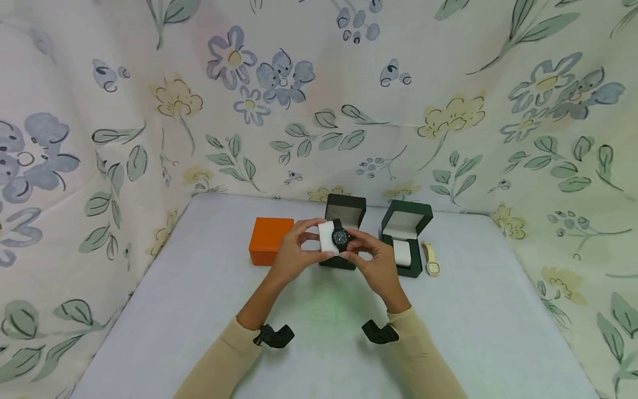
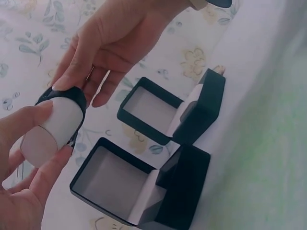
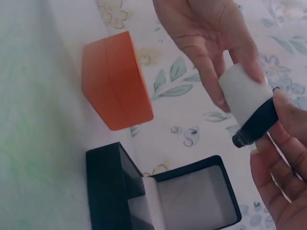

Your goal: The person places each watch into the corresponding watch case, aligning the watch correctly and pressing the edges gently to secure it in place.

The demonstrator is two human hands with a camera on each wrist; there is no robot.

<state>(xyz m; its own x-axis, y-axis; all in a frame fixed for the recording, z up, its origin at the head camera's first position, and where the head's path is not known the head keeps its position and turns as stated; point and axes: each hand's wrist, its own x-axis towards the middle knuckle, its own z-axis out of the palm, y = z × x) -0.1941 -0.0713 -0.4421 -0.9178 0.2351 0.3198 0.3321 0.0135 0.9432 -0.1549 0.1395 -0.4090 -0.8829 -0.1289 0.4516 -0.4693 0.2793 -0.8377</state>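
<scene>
In the head view, a black watch with a dark dial is wrapped round a white cushion, held up over the table. My left hand grips the cushion's left end between thumb and fingers. From the other side my right hand pinches the watch at its right edge. The left wrist view shows the black strap encircling the cushion. Behind and below the hands stands an open dark box, its inside partly hidden in the head view.
Left of the open dark box is a closed orange box. An open green box with a white cushion in it stands to the right, and beside it lies a gold watch. A floral cloth hangs behind the white table.
</scene>
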